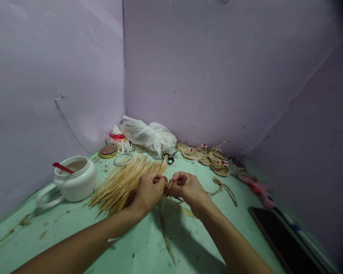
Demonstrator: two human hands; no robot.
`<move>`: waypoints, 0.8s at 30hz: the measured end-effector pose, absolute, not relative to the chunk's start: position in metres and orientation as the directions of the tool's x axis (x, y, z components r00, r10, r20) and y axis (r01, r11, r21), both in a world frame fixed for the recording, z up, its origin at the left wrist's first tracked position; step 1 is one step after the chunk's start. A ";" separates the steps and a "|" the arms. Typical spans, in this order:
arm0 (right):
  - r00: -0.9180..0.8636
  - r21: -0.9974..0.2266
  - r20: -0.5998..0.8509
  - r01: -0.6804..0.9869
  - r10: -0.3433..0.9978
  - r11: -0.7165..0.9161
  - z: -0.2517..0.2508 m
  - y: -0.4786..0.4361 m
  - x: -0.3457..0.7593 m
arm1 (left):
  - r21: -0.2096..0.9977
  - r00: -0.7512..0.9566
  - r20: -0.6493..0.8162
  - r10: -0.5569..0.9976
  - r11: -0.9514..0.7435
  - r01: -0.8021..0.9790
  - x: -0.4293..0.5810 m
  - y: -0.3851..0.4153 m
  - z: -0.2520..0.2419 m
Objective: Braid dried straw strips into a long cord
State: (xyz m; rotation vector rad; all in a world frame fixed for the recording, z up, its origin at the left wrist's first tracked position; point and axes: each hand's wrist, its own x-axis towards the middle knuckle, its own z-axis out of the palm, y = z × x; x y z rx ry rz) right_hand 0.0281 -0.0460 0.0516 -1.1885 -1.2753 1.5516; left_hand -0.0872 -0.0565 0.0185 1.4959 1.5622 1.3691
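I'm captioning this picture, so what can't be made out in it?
All in the head view:
Fibre: partly hidden by the left hand and right hand.
Bag: any contents obscured by its crumpled plastic.
Red stick: lower end hidden inside the mug.
Black slab: near end cut off by the bottom edge.

1. Before you is a pale green tabletop (pixel 148 245), littered with scraps.
2. To your left stands a white mug (pixel 78 187), with dried strips (pixel 117 186) fanned beside it.
3. Farther back lie a round tin (pixel 108 152), a pale ring (pixel 122 165) and a plastic bag (pixel 151 137).
4. To your right lie beaded woven pieces (pixel 220 169), cord (pixel 230 191) and a dark flat device (pixel 282 236).
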 end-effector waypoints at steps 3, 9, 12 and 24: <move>-0.201 -0.986 -0.165 0.018 0.966 -0.164 0.049 -0.042 0.028 | 0.845 -0.155 0.316 0.936 -0.204 0.494 -0.089 -0.058 0.019; -0.162 -0.998 -0.037 0.058 0.986 -0.027 0.035 -0.025 0.038 | 0.805 -0.044 0.317 0.948 -0.244 0.542 -0.080 -0.049 0.025; -0.119 -0.996 0.069 0.052 0.990 0.076 0.028 -0.010 0.052 | 0.892 -0.089 0.191 0.977 -0.135 0.431 -0.061 -0.029 0.026; 0.173 -0.990 0.081 0.128 0.982 0.059 -0.012 0.077 0.108 | 0.846 -0.186 -0.175 0.967 0.245 0.474 0.007 0.063 -0.008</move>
